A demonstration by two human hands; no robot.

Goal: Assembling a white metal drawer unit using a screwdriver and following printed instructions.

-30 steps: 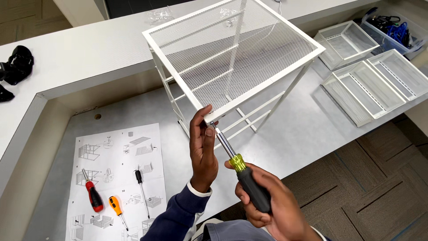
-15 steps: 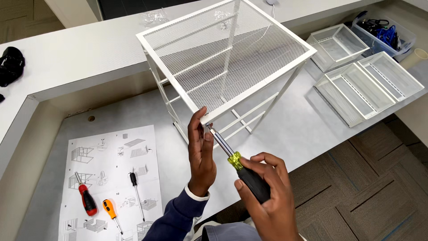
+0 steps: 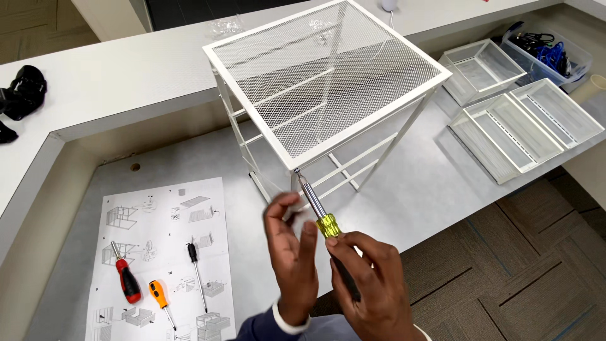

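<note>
Our right hand (image 3: 372,284) grips the yellow-collared screwdriver (image 3: 319,211); its shaft runs toward 11 o'clock, tip at the white mesh rack (image 3: 328,82)'s near corner. Our left hand (image 3: 290,259), fingers loosely open and holding nothing, sits beside the shaft at 9 o'clock.

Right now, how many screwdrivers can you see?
4: a yellow-and-black-handled screwdriver in the right hand, and on the paper instruction sheet a red-handled one, an orange-handled one and a slim black one.
</note>
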